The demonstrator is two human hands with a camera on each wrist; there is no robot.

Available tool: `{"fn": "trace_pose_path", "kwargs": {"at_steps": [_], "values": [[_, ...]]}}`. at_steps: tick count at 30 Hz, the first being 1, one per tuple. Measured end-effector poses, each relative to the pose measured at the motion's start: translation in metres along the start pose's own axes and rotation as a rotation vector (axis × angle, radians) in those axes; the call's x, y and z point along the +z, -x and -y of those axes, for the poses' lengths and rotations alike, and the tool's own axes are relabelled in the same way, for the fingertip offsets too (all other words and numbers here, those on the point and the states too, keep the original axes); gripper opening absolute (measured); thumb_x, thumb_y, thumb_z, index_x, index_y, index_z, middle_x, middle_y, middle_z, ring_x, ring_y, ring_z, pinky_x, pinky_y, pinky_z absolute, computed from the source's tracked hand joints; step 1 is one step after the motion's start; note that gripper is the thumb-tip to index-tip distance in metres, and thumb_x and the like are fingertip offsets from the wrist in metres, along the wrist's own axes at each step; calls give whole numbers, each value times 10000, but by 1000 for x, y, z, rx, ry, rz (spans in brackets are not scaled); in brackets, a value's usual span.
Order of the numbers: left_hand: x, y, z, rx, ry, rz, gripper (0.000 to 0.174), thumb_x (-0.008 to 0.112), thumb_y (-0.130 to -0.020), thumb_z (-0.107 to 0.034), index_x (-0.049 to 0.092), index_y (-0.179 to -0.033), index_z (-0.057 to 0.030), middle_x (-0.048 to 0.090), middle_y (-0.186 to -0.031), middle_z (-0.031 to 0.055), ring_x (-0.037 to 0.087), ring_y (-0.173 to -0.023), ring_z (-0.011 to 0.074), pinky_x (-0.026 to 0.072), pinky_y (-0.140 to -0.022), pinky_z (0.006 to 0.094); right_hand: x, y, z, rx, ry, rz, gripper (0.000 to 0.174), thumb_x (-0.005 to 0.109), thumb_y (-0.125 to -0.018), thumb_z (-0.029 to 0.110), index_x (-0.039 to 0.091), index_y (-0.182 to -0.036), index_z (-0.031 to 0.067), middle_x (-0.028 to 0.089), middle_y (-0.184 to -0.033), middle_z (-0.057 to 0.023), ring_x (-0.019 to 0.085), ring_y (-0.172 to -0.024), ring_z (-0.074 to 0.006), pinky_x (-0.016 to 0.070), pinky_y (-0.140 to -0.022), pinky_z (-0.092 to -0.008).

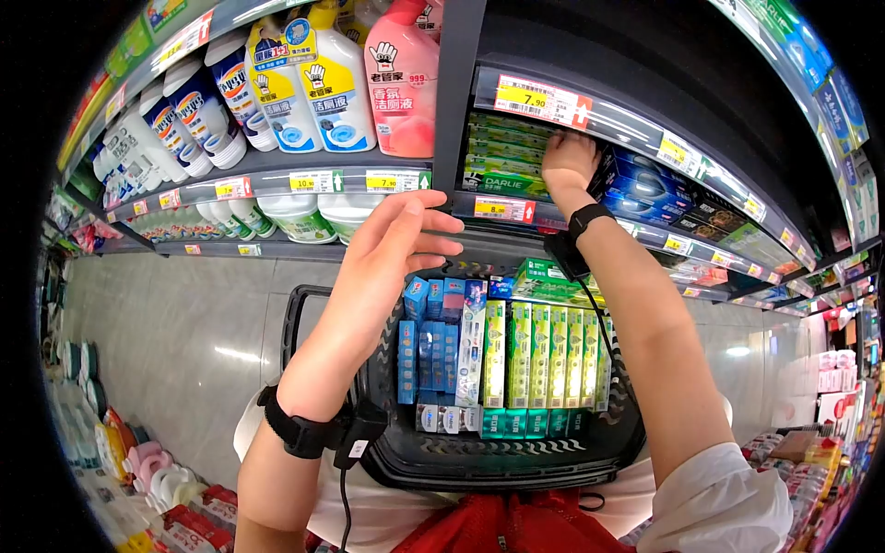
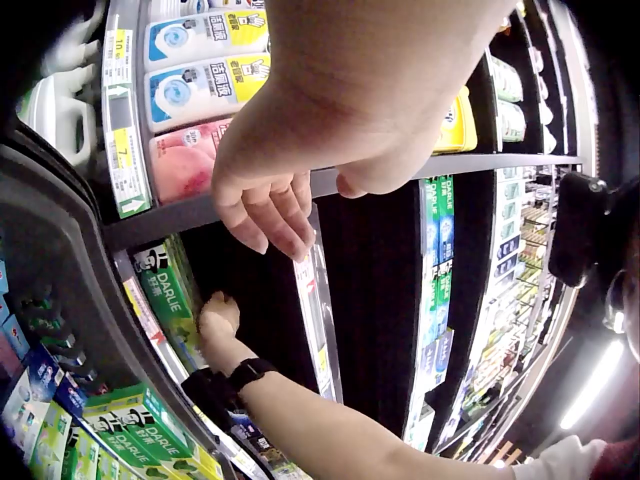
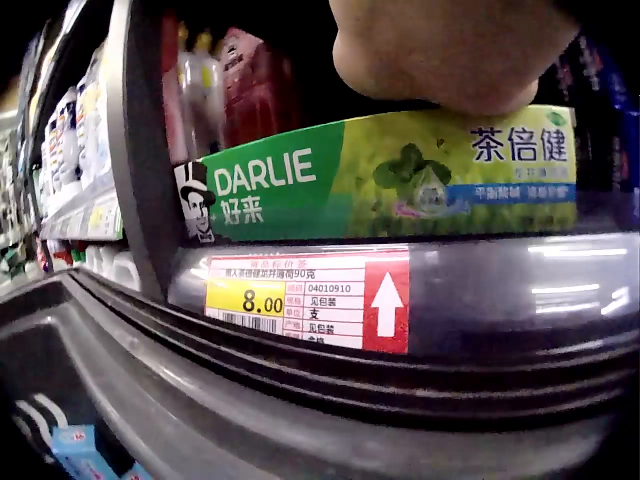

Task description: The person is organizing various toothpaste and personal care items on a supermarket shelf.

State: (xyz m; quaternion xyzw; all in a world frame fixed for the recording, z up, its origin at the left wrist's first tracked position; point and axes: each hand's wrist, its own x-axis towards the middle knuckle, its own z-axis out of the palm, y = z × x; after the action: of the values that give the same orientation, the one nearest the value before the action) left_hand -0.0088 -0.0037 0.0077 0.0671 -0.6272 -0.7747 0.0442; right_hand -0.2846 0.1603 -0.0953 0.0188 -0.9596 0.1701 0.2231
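My right hand [image 1: 570,161] reaches into the shelf over stacked green DARLIE toothpaste boxes [image 1: 502,180]. In the right wrist view, the heel of that hand [image 3: 450,60] lies right at the top edge of the front toothpaste box [image 3: 330,185]; its fingers are out of sight there. I cannot tell whether they grip a box. My left hand [image 1: 392,240] hovers before the shelf edge, its fingers extended and slightly spread, holding nothing. Below both hands stands a black shopping basket [image 1: 419,456], packed with rows of yellow-green toothpaste boxes [image 1: 535,355] and blue boxes [image 1: 438,355].
Toilet cleaner bottles [image 1: 336,92] and a pink bottle [image 1: 403,88] line the shelf at left, past a dark upright divider [image 1: 454,101]. Blue boxes [image 1: 645,189] sit right of my right hand. A price rail [image 1: 599,115] runs above that hand. Grey floor [image 1: 184,313] shows at left.
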Motion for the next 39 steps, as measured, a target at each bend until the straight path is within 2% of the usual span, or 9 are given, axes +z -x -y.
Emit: {"fn": "trace_pose_path", "kwargs": {"at_steps": [4,5,9,16,22,26,28,31,39], "values": [[-1,-1,0,-1,-6,14,374,350,-940,-308,465,-1135,-12,563,-963,85,549,-863,156,420,-775,270,0,0,26,-322,125,86,500,363,-876,381,414,-1246,48,408,-1296,-140,301,-1241,-312,220,-1006,-478],[-1,-1,1,-1,-9,11,374,350,-940,-308,465,-1135,-12,563,-963,85,549,-863,156,420,-775,270,-7,-3,34,-301,128,291,540,331,-882,418,357,-1302,80,353,-1341,-147,256,-1271,-311,182,-1022,-491],[-1,-3,3,-15,-15,9,364,347,-941,-301,462,-1136,-16,561,-962,81,548,-863,156,419,-775,276,10,-8,46,-377,96,326,610,213,-891,522,313,-1338,120,264,-1400,-126,176,-1312,-303,126,-1034,-502],[-3,-4,3,-17,-7,15,355,344,-943,-295,463,-1137,-23,560,-963,81,547,-869,159,419,-779,282,12,-4,45,-407,97,378,589,285,-870,508,294,-1351,168,293,-1388,-116,242,-1285,-302,141,-1032,-497],[-2,-3,3,-26,-19,13,358,346,-942,-296,464,-1134,-17,561,-963,83,548,-867,160,420,-779,283,12,-4,43,-450,112,400,593,293,-868,506,279,-1356,168,261,-1404,-111,214,-1295,-306,131,-1027,-520],[1,-3,4,-30,-22,17,362,351,-941,-298,465,-1132,-13,563,-960,84,549,-864,160,422,-777,283,10,1,71,-233,187,461,635,270,-862,547,241,-1372,170,158,-1444,-86,99,-1322,-348,82,-997,-613],[2,-4,6,-34,-36,16,363,354,-940,-302,466,-1134,-16,564,-957,84,550,-862,162,424,-772,283,1,1,88,-125,110,573,661,257,-855,566,209,-1383,172,140,-1449,-83,67,-1325,-362,73,-998,-619],[3,-4,7,-35,-27,28,362,352,-941,-303,466,-1136,-20,565,-955,84,550,-862,164,424,-772,287,10,-4,102,-83,71,538,661,274,-854,563,141,-1398,211,63,-1455,-114,17,-1318,-395,29,-979,-653],[-1,-5,7,-35,-3,34,360,342,-945,-298,462,-1142,-22,563,-960,82,547,-864,164,421,-778,293,24,2,110,-1,147,412,641,350,-856,477,219,-1380,132,116,-1443,-142,64,-1308,-410,58,-964,-663]]}}
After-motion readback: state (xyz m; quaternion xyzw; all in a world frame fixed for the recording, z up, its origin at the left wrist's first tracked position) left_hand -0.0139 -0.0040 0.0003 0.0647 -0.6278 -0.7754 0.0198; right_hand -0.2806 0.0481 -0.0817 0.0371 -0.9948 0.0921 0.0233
